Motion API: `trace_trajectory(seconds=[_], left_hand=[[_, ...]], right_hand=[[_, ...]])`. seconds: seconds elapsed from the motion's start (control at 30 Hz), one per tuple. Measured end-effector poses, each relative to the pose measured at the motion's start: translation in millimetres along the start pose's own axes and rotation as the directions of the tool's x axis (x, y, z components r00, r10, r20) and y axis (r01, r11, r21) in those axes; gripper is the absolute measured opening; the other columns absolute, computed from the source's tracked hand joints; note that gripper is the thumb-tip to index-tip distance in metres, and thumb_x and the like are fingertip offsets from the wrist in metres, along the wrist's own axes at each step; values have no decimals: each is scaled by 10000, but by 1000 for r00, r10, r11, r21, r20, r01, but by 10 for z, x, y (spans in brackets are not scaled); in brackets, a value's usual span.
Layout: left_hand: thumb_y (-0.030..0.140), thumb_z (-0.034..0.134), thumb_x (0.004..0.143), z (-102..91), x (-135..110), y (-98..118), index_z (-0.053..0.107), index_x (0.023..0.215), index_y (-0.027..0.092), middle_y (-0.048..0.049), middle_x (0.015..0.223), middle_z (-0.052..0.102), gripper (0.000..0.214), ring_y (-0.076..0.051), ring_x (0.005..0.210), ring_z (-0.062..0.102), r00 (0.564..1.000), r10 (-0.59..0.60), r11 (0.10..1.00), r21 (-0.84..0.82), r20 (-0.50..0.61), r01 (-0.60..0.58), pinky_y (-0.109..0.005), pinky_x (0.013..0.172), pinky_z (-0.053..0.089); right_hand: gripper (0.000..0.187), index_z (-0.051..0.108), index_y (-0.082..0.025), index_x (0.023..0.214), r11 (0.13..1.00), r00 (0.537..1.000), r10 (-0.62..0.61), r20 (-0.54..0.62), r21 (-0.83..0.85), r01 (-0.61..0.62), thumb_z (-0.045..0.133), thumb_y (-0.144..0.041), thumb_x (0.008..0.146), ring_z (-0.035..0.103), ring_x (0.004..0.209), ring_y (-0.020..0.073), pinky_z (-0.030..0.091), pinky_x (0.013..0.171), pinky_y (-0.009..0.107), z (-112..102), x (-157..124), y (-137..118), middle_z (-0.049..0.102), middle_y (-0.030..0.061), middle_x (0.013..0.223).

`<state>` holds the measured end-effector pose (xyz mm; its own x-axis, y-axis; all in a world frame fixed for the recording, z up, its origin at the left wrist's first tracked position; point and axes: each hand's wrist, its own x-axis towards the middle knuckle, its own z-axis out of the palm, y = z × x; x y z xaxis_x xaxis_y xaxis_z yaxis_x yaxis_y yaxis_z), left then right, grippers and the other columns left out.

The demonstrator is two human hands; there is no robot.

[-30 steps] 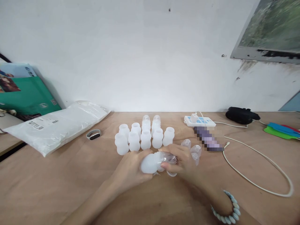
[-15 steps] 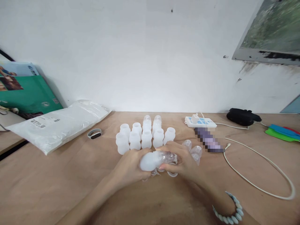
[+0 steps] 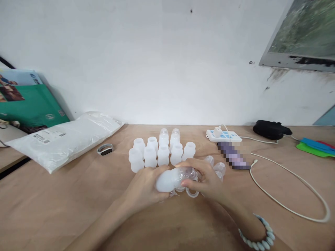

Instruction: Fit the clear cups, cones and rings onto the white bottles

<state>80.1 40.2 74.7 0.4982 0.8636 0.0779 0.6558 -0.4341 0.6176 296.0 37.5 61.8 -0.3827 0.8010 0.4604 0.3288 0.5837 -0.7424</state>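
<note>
Centre: frosted white bottle (image 3: pixel 165 181), squat and waisted, held lying on its side, its rounded base cupped in my left hand (image 3: pixel 145 186). At its neck end, pointing right, a clear domed cap (image 3: pixel 187 173) gripped by my right hand (image 3: pixel 208 179).

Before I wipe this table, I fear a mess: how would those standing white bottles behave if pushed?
The standing bottles look like empty, translucent plastic, so probably light. Packed close together, one pushed would likely topple neighbours. Their round bodies would probably roll on the smooth table.
</note>
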Motion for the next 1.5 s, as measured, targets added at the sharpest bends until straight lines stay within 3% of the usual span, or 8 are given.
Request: trace_trajectory(seconds=[0.23,0.4,0.63,0.83,1.03,1.17,1.3,1.5], left_hand=[[315,716,698,-14,51,-94,683,941,191,22,672,710,276,-199,638,663,995,-54,991,-114,84,63,-230,538,439],[312,722,707,5,52,-95,678,919,177,7,722,714,255,-203,649,658,999,-31,983,-177,40,38,-241,542,455],[237,701,702,35,26,-47,672,956,167,-3,781,718,265,-195,650,654,993,-49,928,-363,105,84,-241,536,474],[193,702,685,36,23,-39,686,975,169,2,844,714,292,-190,737,637,993,-12,903,-425,117,61,-240,596,486],[216,729,674,-25,18,-74,664,933,146,23,738,650,276,-157,643,587,978,-57,848,-507,201,154,-238,562,455],[288,770,672,-76,28,-138,658,1031,148,-2,838,688,401,-202,754,639,978,-80,818,-547,194,175,-274,645,497],[323,785,674,-93,39,-164,658,1064,154,-21,951,701,444,-238,881,650,988,-106,846,-511,111,148,-297,736,519],[333,754,707,-104,55,-105,662,1032,152,-31,967,708,383,-250,881,655,995,-93,882,-460,46,104,-296,717,519]], right_hand=[[288,694,-239,1156,971,971,-236,41,-36,237,696,-366,898,629,954,216,511,833,351,-23,16,95,666,74,1033],[345,684,-274,1167,986,988,-153,-12,69,154,767,-340,839,634,953,211,517,808,334,-51,24,101,688,51,1046],[312,719,-267,1067,990,997,-30,-75,134,40,788,-414,801,644,904,213,500,761,317,-37,4,102,724,35,982],[307,715,-270,1096,992,996,-77,-42,95,80,768,-405,826,643,872,199,500,754,319,-77,9,77,720,31,964],[231,708,-324,1117,963,980,-200,6,184,195,714,-288,888,623,1120,228,503,938,383,-193,48,48,685,38,1181],[255,685,-311,1119,986,982,-131,-134,85,144,727,-284,869,623,1132,243,504,947,390,-349,26,101,704,37,1154],[313,638,-256,1156,965,962,-77,-263,-261,6,711,-336,862,635,1050,266,516,866,403,-487,9,213,692,70,1141],[220,632,-206,1062,808,999,-2,-36,-589,-19,657,-246,847,630,958,259,496,854,412,-640,21,275,678,74,1047]])
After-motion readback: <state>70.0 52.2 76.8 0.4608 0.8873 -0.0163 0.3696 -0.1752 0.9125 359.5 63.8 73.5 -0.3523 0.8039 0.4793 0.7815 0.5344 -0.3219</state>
